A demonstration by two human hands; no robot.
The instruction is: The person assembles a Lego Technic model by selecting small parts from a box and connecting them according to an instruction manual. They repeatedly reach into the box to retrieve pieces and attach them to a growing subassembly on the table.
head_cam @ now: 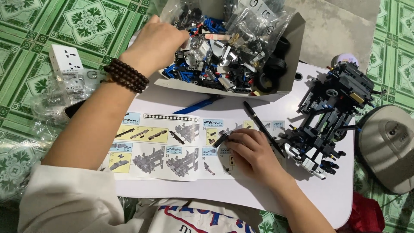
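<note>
Green patterned tile floor (30, 56) all round, white low table (241, 190) on it in front of me. Open instruction booklet (172, 151) lies flat across the table, build-step diagrams up. Grey cardboard box (293, 47) sits at the table's far edge, full of loose blue, black and grey building-brick parts (207, 64), small clear bags and a few black tyres (276, 67). Part-built dark vehicle model (332, 112) stands on the table's right end, just beside the booklet. Grey rounded lamp base or similar (386, 146) off the table to the right, hard to tell what it is. White multi-socket cube (66, 60) on the floor at left, clear plastic bags near it. Blue beam (196, 105) and black pen (261, 127) lie on the table between box and booklet. My left hand (157, 41), dark bead bracelet (126, 75) on the wrist, is down in the box's left end, fingers curled into the parts; can't tell if it grips anything. My right hand (252, 151) rests on the booklet's right page, thumb and fingertips pinched on a small black piece (221, 139), piece touching the page, just left of the model
</note>
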